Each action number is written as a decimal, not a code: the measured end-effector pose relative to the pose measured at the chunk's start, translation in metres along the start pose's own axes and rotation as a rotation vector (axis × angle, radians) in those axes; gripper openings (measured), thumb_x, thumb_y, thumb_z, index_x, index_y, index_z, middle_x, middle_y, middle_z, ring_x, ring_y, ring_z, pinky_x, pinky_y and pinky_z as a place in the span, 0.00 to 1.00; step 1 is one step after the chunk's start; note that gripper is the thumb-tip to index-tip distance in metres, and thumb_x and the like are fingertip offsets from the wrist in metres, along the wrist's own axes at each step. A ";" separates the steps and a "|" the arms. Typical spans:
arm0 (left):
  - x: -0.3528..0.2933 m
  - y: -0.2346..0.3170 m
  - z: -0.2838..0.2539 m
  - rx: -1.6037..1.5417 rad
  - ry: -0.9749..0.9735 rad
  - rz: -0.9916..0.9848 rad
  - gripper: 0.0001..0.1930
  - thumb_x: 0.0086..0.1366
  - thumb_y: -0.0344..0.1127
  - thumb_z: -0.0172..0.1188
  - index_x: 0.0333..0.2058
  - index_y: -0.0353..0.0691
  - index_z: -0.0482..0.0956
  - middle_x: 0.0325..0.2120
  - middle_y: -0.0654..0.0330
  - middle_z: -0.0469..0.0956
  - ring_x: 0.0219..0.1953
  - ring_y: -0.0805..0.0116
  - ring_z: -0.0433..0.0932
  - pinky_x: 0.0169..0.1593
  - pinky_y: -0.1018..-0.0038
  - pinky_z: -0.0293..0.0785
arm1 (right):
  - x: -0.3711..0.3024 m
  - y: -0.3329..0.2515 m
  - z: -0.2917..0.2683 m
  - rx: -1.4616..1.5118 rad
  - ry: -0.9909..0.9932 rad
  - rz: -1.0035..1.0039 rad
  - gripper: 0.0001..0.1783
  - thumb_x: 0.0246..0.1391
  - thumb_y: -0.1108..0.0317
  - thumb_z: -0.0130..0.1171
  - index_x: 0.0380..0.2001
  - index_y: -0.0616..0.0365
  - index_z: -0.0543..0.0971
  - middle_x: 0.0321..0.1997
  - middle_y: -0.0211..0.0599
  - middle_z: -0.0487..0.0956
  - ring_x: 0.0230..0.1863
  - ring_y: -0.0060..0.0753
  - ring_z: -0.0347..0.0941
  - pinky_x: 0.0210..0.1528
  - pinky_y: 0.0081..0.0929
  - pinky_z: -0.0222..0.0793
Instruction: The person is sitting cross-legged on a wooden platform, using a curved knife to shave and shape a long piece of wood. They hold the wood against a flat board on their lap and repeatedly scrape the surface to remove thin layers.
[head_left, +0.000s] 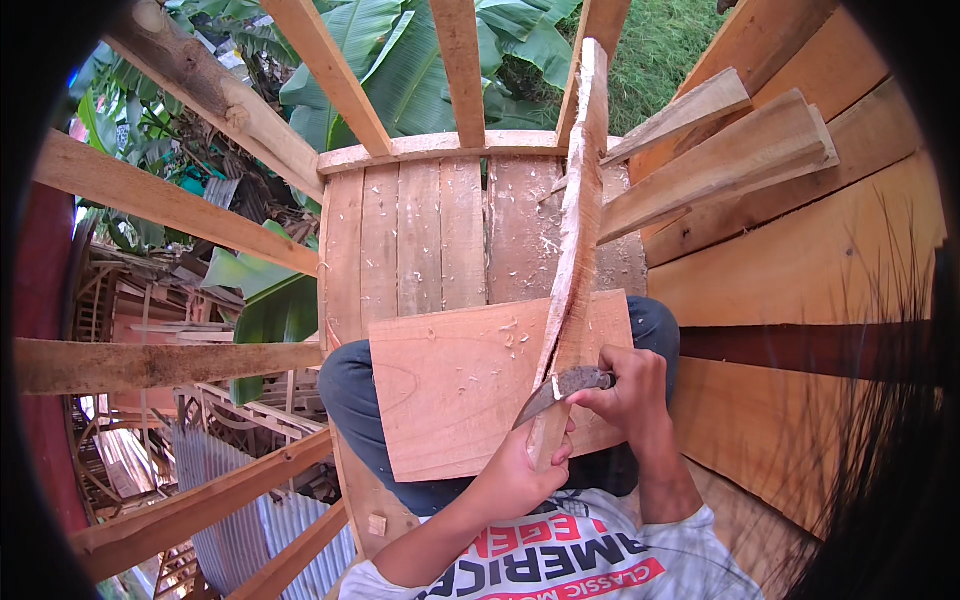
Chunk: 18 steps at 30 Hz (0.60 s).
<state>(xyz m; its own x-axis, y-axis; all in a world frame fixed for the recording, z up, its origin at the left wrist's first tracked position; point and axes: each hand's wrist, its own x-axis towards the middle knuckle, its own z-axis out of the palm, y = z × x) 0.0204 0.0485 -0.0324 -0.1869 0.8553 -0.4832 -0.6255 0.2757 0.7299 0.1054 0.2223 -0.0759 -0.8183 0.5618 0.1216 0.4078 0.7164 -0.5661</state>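
Note:
A long, rough-cut piece of wood (580, 230) slants up and away from me, its near end narrowed like a handle. My left hand (522, 468) is closed round that narrow end. In my right hand (632, 388) is a knife (548, 398) with a dark, mottled handle. Its blade lies across the wood just above my left hand, touching or very close to it; the exact contact is hard to see. Under the wood, a flat wooden board (440, 400) rests across my lap, with a few light shavings on it.
Wood shavings lie scattered over the plank floor (420, 240). Two wooden offcuts (720, 165) lean at the right beside a plank wall (800, 250). Slatted wooden railings (170, 355) stand at the left and ahead. Beyond them are large green leaves (400, 80) and corrugated metal sheets (230, 510).

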 end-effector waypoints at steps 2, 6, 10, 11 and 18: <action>0.000 -0.001 -0.003 -0.015 -0.004 -0.005 0.21 0.52 0.20 0.50 0.47 0.33 0.65 0.26 0.66 0.63 0.30 0.79 0.63 0.37 0.81 0.64 | 0.001 0.000 0.002 0.010 0.027 -0.012 0.42 0.22 0.22 0.62 0.08 0.57 0.69 0.09 0.39 0.66 0.13 0.42 0.68 0.16 0.31 0.61; 0.000 0.001 -0.004 -0.006 -0.005 0.014 0.22 0.51 0.20 0.50 0.48 0.33 0.64 0.26 0.66 0.63 0.30 0.80 0.63 0.35 0.83 0.64 | 0.007 -0.003 -0.001 -0.018 0.001 -0.009 0.42 0.21 0.22 0.62 0.09 0.57 0.69 0.09 0.38 0.67 0.13 0.42 0.69 0.16 0.31 0.60; -0.002 0.000 -0.008 -0.115 -0.028 0.001 0.23 0.51 0.19 0.51 0.48 0.33 0.64 0.27 0.66 0.63 0.29 0.80 0.63 0.34 0.83 0.64 | 0.011 -0.005 0.004 -0.010 0.030 -0.030 0.42 0.20 0.23 0.63 0.09 0.57 0.69 0.09 0.37 0.67 0.12 0.41 0.69 0.16 0.31 0.60; -0.002 -0.001 -0.009 -0.122 -0.026 0.010 0.23 0.51 0.19 0.51 0.48 0.33 0.64 0.27 0.66 0.63 0.29 0.80 0.64 0.33 0.83 0.64 | 0.011 -0.004 0.006 -0.014 0.037 -0.038 0.42 0.20 0.23 0.63 0.09 0.57 0.69 0.08 0.37 0.67 0.12 0.41 0.69 0.16 0.30 0.60; 0.001 -0.004 -0.017 -0.403 -0.098 -0.072 0.25 0.49 0.18 0.52 0.49 0.34 0.62 0.27 0.66 0.64 0.24 0.78 0.64 0.28 0.80 0.64 | 0.017 -0.008 0.006 0.001 0.096 -0.011 0.42 0.25 0.22 0.60 0.10 0.57 0.69 0.08 0.38 0.66 0.13 0.43 0.69 0.17 0.32 0.61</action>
<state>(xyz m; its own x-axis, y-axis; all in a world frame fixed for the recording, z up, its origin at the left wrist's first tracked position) 0.0095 0.0408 -0.0438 -0.0713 0.8833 -0.4633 -0.8844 0.1588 0.4388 0.0860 0.2237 -0.0745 -0.7801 0.5909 0.2056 0.3983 0.7225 -0.5651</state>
